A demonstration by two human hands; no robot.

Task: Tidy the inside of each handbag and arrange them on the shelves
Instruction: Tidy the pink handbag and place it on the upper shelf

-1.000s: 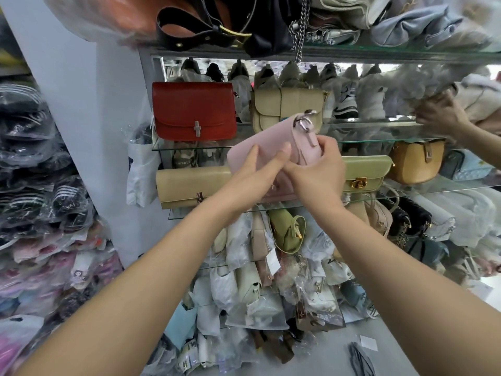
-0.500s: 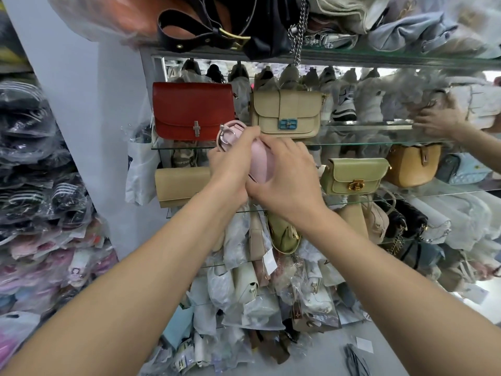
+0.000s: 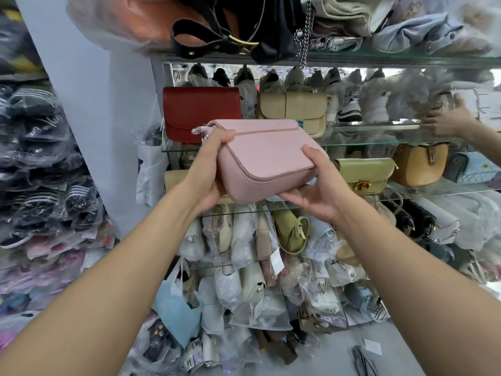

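Holding the pink bag [image 3: 267, 156] up in front of the glass shelves [image 3: 379, 128], I grip its left end with my left hand [image 3: 208, 175] and its right end with my right hand [image 3: 314, 191]. A red bag [image 3: 200, 112] and a green bag [image 3: 363, 172] sit on the shelves behind it.

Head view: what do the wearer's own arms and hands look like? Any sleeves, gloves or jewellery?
The left forearm and right forearm are bare all the way to the frame's edge, with no sleeve in view. The left hand and right hand wear no gloves. No watch, bracelet or ring shows on the sides that face the camera.
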